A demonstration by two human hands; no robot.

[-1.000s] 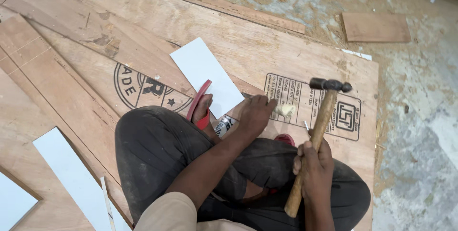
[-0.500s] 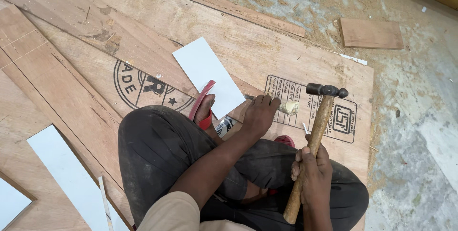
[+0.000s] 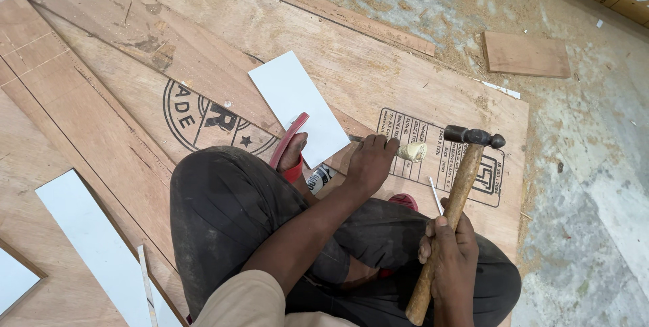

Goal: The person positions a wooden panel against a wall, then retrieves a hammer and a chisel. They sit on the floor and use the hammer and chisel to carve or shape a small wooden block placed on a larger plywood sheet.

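The right hand grips a raised hammer while the left hand clamps a pale-tipped tool against the plywood near its right edge, no strike yet landed.

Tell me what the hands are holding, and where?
Right hand grips the wooden-handled steel hammer low on its handle. Left hand holds a pale-handled chisel-like tool around its middle.

We sit with our legs folded. Our left arm reaches forward across the knee, forearm straight, sleeve at the upper arm. Our left hand lies palm down, fingers curled forward in a closed grip. Our right hand is held near the right knee, fingers wrapped in a full closed grip, thumb uppermost, wrist straight.
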